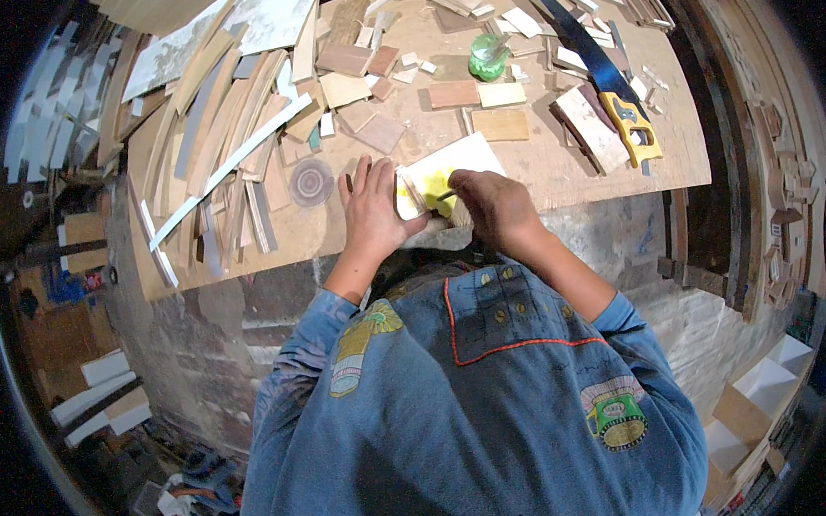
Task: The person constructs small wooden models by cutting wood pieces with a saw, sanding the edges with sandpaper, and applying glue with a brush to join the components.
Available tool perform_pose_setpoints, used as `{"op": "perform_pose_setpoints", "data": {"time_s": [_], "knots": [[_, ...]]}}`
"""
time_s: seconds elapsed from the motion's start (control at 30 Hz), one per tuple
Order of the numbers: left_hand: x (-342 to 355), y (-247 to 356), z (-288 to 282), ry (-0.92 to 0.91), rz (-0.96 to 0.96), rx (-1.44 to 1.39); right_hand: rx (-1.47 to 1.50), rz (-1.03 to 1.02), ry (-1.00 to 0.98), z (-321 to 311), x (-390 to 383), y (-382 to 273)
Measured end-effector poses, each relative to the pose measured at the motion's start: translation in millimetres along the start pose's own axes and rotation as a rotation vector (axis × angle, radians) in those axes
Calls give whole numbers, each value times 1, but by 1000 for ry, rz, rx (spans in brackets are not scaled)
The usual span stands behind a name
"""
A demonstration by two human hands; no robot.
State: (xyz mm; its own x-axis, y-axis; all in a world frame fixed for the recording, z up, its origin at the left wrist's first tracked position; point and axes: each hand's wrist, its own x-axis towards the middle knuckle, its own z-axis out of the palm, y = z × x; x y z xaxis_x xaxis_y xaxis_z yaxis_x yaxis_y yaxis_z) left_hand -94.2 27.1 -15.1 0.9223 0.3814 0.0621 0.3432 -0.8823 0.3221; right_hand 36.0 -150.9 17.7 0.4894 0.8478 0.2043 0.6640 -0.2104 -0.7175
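Observation:
At the near edge of the wooden worktop lies a white sheet or thin board point(468, 154) with a bright yellow patch on it. A small strip of wood point(413, 192) rests on its left part. My left hand point(372, 209) lies flat at the sheet's left side, fingers spread, with the thumb reaching along its near edge. Over the yellow patch, my right hand point(498, 205) is closed around a thin dark stick-like tool point(445, 196), its tip pointing left. The tool's exact kind is hidden by my fingers.
A handsaw point(622, 114) with a yellow handle lies at the right beside a thick wood block point(590, 129). Farther back stands a green translucent cup point(488, 57) among wood offcuts. Long strips point(232, 169) pile up at the left, near a round ringed disc point(311, 182).

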Motion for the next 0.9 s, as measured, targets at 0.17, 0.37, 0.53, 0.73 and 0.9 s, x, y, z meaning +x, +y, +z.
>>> {"op": "perform_pose_setpoints", "data": {"time_s": [0.17, 0.37, 0.53, 0.73, 0.9], "knots": [[-6, 0, -9, 89, -33, -65, 173, 115, 228, -7, -3, 5], [-13, -81, -18, 340, -117, -12, 238, 49, 128, -18, 2, -21], [-34, -92, -34, 427, -183, -90, 162, -35, -11, -4, 26, -50], [-79, -48, -41, 28, -45, -259, 97, -126, -48, 8, 58, -72], [-108, -20, 11, -148, 2, -593, -4, -178, -162, 19, 77, -89]]}}
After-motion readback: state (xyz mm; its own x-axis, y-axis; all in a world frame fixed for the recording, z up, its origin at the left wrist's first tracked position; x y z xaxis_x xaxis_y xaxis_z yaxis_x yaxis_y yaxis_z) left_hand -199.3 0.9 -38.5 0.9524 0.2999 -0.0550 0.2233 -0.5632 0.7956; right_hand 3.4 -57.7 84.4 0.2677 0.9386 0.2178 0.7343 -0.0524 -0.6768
